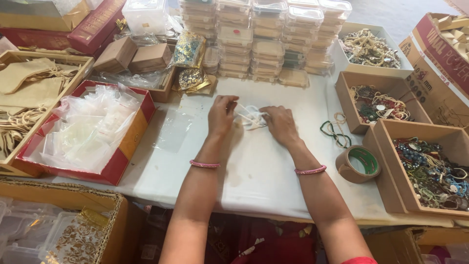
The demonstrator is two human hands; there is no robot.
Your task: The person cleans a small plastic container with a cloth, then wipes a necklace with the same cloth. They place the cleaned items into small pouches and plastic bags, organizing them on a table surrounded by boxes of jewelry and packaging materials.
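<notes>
Between left hand (222, 115), right hand (279, 123), clear pouch (250, 117)

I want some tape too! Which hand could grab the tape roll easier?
Probably the right hand: the tape roll lies on its side of the table, nearer it. The left hand would have to cross over.

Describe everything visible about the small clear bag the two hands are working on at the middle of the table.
The small clear bag looks like thin, glossy transparent plastic, crumpled and partly bunched rather than flat. Something pale shows inside or against it, too small to identify. It sits low over the white table cover, in front of the stacked clear boxes. The left hand pinches its left side and the right hand grips its right side, fingers curled over it. Whether it rests on the cover or is slightly lifted cannot be told.
</notes>
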